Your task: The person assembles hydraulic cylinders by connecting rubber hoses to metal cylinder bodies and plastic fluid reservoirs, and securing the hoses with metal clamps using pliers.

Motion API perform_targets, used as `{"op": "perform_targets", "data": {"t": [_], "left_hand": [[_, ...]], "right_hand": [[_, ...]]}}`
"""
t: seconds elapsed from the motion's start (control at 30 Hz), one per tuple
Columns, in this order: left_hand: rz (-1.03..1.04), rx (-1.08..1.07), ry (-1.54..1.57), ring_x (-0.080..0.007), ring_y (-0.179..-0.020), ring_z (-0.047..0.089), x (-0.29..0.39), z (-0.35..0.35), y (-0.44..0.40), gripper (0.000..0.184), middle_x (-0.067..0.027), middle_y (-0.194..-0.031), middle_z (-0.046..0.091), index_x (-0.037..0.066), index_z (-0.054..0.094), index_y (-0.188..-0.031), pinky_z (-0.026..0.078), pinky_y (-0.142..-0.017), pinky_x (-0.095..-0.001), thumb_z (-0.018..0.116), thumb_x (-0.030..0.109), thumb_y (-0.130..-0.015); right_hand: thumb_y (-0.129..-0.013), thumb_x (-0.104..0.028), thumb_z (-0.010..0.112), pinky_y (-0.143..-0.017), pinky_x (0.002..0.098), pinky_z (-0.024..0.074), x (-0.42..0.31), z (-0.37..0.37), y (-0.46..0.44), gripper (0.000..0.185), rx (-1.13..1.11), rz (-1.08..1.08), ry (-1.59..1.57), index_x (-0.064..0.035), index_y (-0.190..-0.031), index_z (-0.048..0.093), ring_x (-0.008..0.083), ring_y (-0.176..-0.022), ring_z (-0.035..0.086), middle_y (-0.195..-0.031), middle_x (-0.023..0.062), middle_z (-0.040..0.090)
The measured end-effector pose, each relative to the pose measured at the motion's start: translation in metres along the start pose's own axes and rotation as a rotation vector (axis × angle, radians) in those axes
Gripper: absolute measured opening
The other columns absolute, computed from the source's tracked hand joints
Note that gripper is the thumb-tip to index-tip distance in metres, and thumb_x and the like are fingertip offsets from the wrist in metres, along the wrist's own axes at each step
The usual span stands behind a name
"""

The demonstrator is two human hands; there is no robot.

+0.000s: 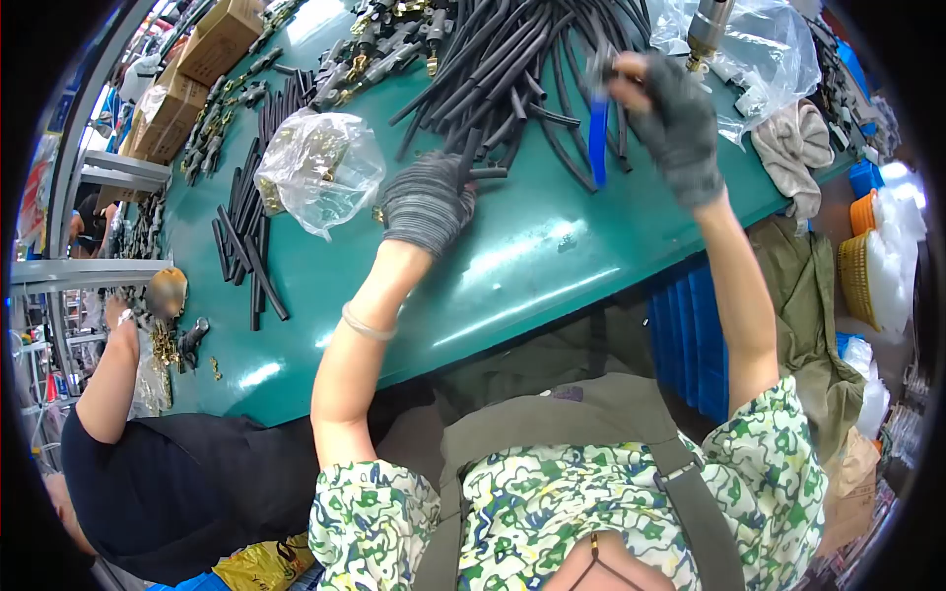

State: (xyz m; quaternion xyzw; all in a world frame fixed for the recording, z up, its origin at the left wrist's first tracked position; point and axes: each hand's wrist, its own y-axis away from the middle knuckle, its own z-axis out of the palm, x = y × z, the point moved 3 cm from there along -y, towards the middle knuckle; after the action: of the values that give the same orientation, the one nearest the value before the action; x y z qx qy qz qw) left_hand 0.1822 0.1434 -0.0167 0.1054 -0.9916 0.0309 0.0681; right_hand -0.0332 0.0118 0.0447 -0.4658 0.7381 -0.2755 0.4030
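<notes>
My left hand (429, 205), in a grey striped glove, rests over the green table with its fingers closed round a short black tube (470, 156). The fingertips are partly hidden behind the glove. My right hand (672, 123), in a dark fingerless glove, is raised at the right, blurred by motion. Its bare fingertips pinch near the top of a long, narrow blue object (598, 143) with a blurred greyish upper end; its kind is unclear. Beyond both hands spreads a big heap of black tubes (493, 59).
A clear plastic bag (323, 167) with brass-coloured parts lies left of my left hand, beside loose black tubes (251, 256). A power-driver-like tool (709, 30) hangs at upper right. A cloth glove (793, 153) lies at the table's right edge. Another person's arm (113, 369) is at left.
</notes>
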Motion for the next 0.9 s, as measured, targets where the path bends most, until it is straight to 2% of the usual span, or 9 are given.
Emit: {"op": "perform_targets", "data": {"t": [0.03, 0.13, 0.27, 0.4, 0.47, 0.63, 0.77, 0.9], "left_hand": [[0.026, -0.023, -0.041, -0.0311, -0.079, 0.061, 0.002, 0.000, -0.001, 0.024, -0.0129, -0.088, 0.061, 0.011, 0.066, -0.091, 0.048, -0.069, -0.0426, 0.068, 0.028, -0.075], [0.032, -0.043, -0.036, -0.0321, -0.080, 0.060, 0.004, 0.003, 0.000, 0.023, -0.0130, -0.088, 0.061, 0.011, 0.064, -0.094, 0.048, -0.068, -0.0442, 0.065, 0.025, -0.076], [0.113, -0.054, -0.088, -0.0316, -0.083, 0.060, 0.009, 0.001, 0.004, 0.020, -0.0125, -0.091, 0.061, 0.012, 0.062, -0.095, 0.048, -0.069, -0.0443, 0.061, 0.021, -0.077], [0.089, -0.084, -0.138, -0.0306, -0.085, 0.061, 0.009, 0.001, 0.002, 0.018, -0.0124, -0.092, 0.061, 0.010, 0.062, -0.093, 0.049, -0.071, -0.0440, 0.059, 0.021, -0.078], [0.062, -0.133, -0.160, -0.0313, -0.085, 0.061, 0.009, 0.001, 0.000, 0.020, -0.0135, -0.091, 0.061, 0.009, 0.061, -0.094, 0.049, -0.071, -0.0438, 0.059, 0.022, -0.079], [0.048, -0.084, -0.144, -0.0311, -0.083, 0.061, 0.003, 0.007, 0.002, 0.021, -0.0145, -0.090, 0.061, 0.009, 0.061, -0.094, 0.050, -0.071, -0.0434, 0.060, 0.023, -0.078], [-0.024, -0.175, -0.164, -0.0316, -0.080, 0.062, 0.002, 0.003, -0.003, 0.021, -0.0150, -0.087, 0.062, 0.009, 0.063, -0.091, 0.050, -0.070, -0.0434, 0.061, 0.025, -0.077], [-0.001, -0.099, -0.179, -0.0321, -0.078, 0.062, 0.002, 0.004, -0.002, 0.023, -0.0151, -0.085, 0.063, 0.009, 0.064, -0.086, 0.050, -0.070, -0.0432, 0.064, 0.029, -0.075]], "right_hand": [[-0.076, -0.014, 0.070, -0.073, 0.0325, 0.0475, -0.015, -0.002, 0.012, 0.023, -0.011, -0.120, 0.034, -0.0130, -0.098, 0.063, 0.0214, -0.082, 0.060, -0.088, 0.0051, 0.062], [-0.074, -0.018, 0.068, -0.070, 0.0309, 0.0479, -0.042, 0.000, 0.045, 0.021, -0.146, -0.088, 0.073, -0.0175, -0.094, 0.063, 0.0239, -0.088, 0.060, -0.087, 0.0013, 0.062], [-0.068, -0.019, 0.070, -0.076, 0.0367, 0.0482, -0.066, 0.014, 0.067, 0.027, -0.139, -0.328, 0.063, -0.0186, -0.094, 0.064, 0.0247, -0.092, 0.059, -0.087, -0.0009, 0.060], [-0.067, -0.017, 0.070, -0.073, 0.0340, 0.0481, -0.085, 0.035, 0.087, 0.028, -0.229, -0.319, -0.066, -0.0191, -0.094, 0.065, 0.0228, -0.089, 0.059, -0.089, 0.0005, 0.059], [-0.067, -0.017, 0.071, -0.071, 0.0335, 0.0477, -0.090, 0.040, 0.100, 0.028, -0.223, -0.272, -0.063, -0.0192, -0.094, 0.065, 0.0217, -0.087, 0.058, -0.089, 0.0004, 0.058], [-0.068, -0.015, 0.070, -0.071, 0.0336, 0.0455, -0.095, 0.041, 0.115, 0.032, -0.131, -0.151, 0.025, -0.0205, -0.099, 0.064, 0.0189, -0.083, 0.057, -0.087, -0.0009, 0.057], [-0.067, -0.015, 0.066, -0.074, 0.0354, 0.0439, -0.100, 0.039, 0.125, 0.042, -0.177, -0.233, 0.108, -0.0191, -0.108, 0.060, 0.0185, -0.082, 0.056, -0.092, 0.0000, 0.055], [-0.063, -0.017, 0.066, -0.074, 0.0375, 0.0426, -0.099, 0.035, 0.123, 0.052, -0.304, -0.203, 0.033, -0.0174, -0.114, 0.056, 0.0215, -0.082, 0.055, -0.090, 0.0033, 0.053]]}}
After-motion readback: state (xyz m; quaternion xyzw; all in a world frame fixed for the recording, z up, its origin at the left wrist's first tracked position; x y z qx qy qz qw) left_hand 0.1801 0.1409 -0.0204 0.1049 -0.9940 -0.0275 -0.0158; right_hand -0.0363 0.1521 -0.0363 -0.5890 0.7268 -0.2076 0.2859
